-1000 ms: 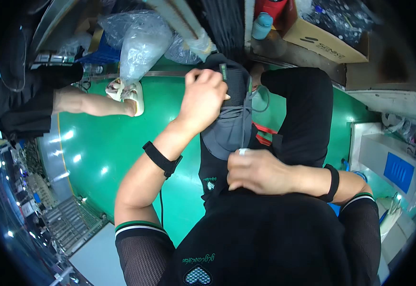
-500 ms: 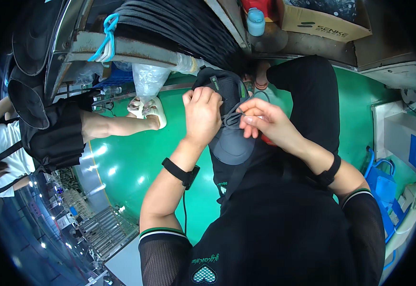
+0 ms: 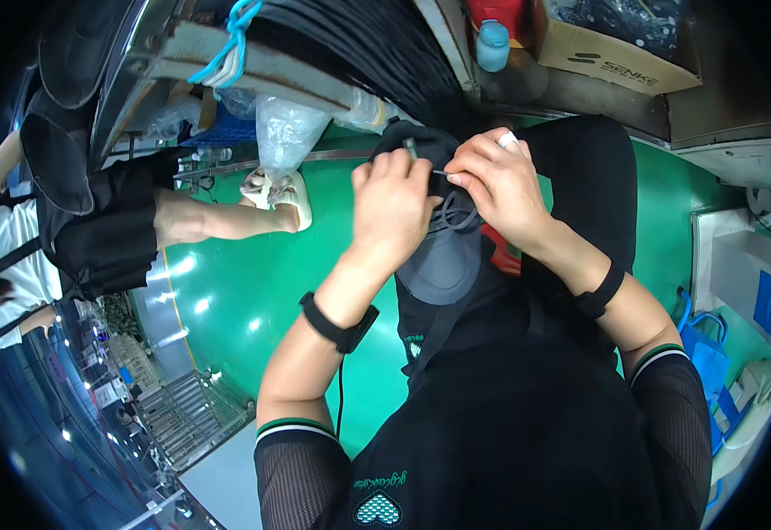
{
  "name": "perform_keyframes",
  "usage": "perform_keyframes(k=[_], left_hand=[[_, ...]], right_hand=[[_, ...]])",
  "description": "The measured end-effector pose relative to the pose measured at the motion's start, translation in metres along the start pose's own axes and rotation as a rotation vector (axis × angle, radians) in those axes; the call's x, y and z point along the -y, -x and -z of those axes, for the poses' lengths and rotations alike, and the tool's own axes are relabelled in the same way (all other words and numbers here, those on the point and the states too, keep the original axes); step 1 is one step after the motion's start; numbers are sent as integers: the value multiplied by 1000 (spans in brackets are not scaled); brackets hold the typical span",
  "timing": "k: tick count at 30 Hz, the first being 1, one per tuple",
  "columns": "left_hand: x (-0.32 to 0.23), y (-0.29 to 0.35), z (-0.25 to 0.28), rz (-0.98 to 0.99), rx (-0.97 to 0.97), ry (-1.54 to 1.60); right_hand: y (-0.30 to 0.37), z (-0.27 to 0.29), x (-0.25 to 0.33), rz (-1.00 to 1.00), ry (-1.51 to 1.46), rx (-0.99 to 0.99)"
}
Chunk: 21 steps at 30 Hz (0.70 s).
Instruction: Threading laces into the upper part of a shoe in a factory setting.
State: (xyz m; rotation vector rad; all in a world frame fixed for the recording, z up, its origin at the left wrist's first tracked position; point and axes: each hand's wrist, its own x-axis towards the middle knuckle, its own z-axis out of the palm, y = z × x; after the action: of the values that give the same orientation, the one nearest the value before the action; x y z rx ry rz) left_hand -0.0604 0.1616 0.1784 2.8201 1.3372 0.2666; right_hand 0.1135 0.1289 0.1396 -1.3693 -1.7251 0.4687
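Co-worker: at far left, a person [image 3: 94, 234] in a white top and black lower garment, with 1 bare leg and a pale shoe [image 3: 297, 208] in view.
Barred rack: lower left, a silvery rack [image 3: 187, 415] beyond the green floor [image 3: 226, 305].
Metal bar: upper left, a bar [image 3: 257, 72] with blue cord [image 3: 237, 35] tied around it; a clear plastic bag [image 3: 284, 132] is below, and long black strands [image 3: 355, 66] bunch to its right.
Left hand: the hand [image 3: 390, 208] lies over the shoe's side and opening, fingers curled; whether they pinch anything, I cannot tell.
Shoe: dark grey, the shoe [image 3: 441, 265] lies near the centre over the wearer's black trousers, toe toward the body, its laces [image 3: 453, 223] looped loosely.
Right hand: thumb and forefinger of the hand [image 3: 498, 185] are pinched narrow on a lace stretched toward the left hand; 1 finger has a white wrap [image 3: 508, 141].
Upper right: a light-blue bottle [image 3: 492, 49], then an open cardboard box [image 3: 611, 64].
Blue seat: a seat [image 3: 706, 353] at far right.
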Motion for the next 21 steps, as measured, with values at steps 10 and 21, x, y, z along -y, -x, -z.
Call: perform_keyframes(k=[10, 21], left_hand=[[24, -1, -28, 325, -232, 563], [25, 17, -6, 230, -243, 416]], right_hand=[[-10, -18, 7, 265, 337, 104], [-10, -36, -6, 117, 40, 223]])
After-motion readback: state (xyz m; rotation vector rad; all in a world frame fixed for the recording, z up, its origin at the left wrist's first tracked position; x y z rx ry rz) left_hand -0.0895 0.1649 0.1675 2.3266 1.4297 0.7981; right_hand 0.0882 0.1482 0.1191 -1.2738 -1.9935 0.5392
